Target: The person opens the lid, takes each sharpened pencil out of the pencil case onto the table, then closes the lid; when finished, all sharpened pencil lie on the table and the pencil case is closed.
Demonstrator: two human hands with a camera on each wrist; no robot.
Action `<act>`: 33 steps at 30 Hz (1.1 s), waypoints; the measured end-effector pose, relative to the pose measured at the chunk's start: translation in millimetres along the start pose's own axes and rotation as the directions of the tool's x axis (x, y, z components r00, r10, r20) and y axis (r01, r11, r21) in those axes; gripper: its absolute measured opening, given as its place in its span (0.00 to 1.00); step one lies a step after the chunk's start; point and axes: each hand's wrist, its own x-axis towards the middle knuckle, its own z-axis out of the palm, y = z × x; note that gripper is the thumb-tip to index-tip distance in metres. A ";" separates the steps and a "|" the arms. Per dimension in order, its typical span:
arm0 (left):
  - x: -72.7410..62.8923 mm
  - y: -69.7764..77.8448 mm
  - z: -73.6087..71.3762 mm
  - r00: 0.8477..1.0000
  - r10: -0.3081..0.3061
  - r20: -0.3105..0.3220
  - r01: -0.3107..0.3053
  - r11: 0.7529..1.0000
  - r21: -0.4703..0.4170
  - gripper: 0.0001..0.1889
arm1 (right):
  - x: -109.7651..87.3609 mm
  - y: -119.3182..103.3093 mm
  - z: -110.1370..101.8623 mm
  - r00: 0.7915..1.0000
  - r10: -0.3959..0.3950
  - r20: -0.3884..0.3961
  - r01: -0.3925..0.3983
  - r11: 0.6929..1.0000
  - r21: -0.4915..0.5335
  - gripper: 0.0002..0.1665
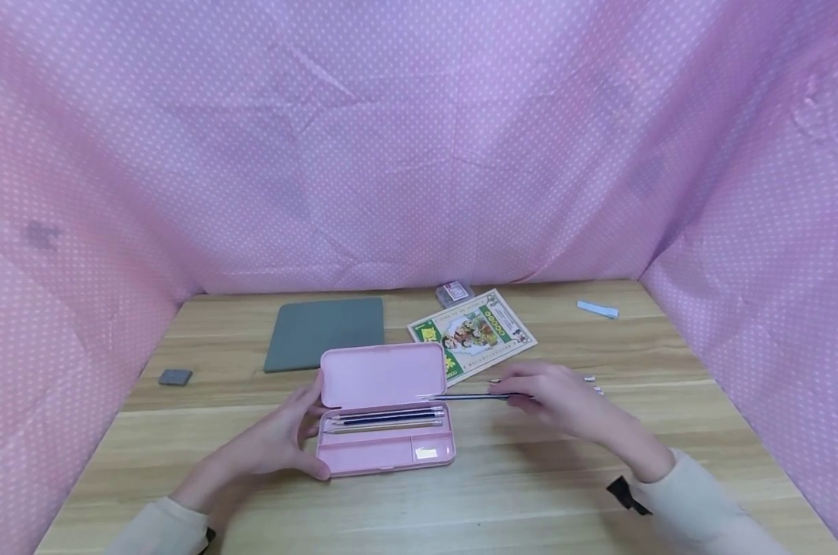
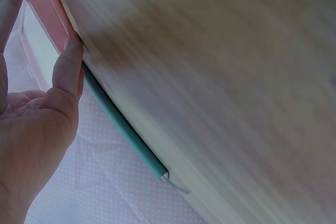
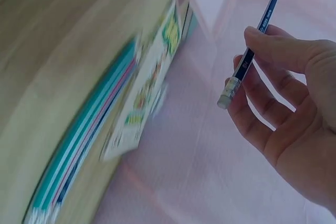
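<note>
A dark pencil (image 3: 242, 66) with an eraser end is pinched between the right hand's (image 1: 546, 397) thumb and fingers, its point aimed left toward the open pink pencil case (image 1: 366, 456). That hand is beside the case's right end, back upward, its forearm slanting in from the lower right. The left hand (image 1: 280, 439) grips the case's left end, thumb at the near corner and fingers at the far side, forearm angled from the lower left. Inside the case, several pencils (image 1: 384, 420) lie side by side. Beyond it on the wooden table (image 1: 460, 509) are an illustrated booklet (image 1: 484, 335) and a grey-green notebook (image 1: 328, 331).
</note>
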 end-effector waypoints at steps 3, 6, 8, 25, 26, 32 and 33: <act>0.0 0.7 -1.2 1.000 0.003 -0.004 -0.003 1.000 0.007 0.77 | -11.8 11.2 -11.8 0.999 0.010 -0.052 -0.011 1.000 -0.015 0.21; -0.5 0.5 -2.2 1.000 0.013 -0.004 -0.012 1.000 0.021 0.76 | -22.9 20.4 -21.4 0.997 0.026 -0.079 -0.028 0.999 -0.023 0.23; -1.1 0.1 -2.7 1.000 0.018 -0.004 -0.018 1.000 0.025 0.76 | -29.8 25.2 -25.4 0.996 0.030 -0.080 -0.033 0.999 -0.034 0.23; 2.2 -0.6 -1.3 0.997 0.079 0.001 -0.078 0.995 -0.067 0.79 | -94.8 55.0 -23.5 0.995 0.096 -0.033 -0.098 0.992 -0.084 0.26; 2.5 -0.5 -1.1 0.997 0.081 0.002 -0.081 0.994 -0.072 0.79 | -98.3 56.5 -22.4 0.995 0.097 -0.025 -0.099 0.991 -0.089 0.26; 2.8 -0.8 -0.1 0.995 0.098 0.014 -0.095 0.990 -0.108 0.79 | -108.0 61.4 -14.4 0.990 0.138 0.013 -0.135 0.985 -0.109 0.27; 2.5 -0.7 0.0 0.995 0.098 0.016 -0.096 0.989 -0.109 0.79 | -108.1 61.8 -13.0 0.989 0.145 0.018 -0.142 0.984 -0.107 0.27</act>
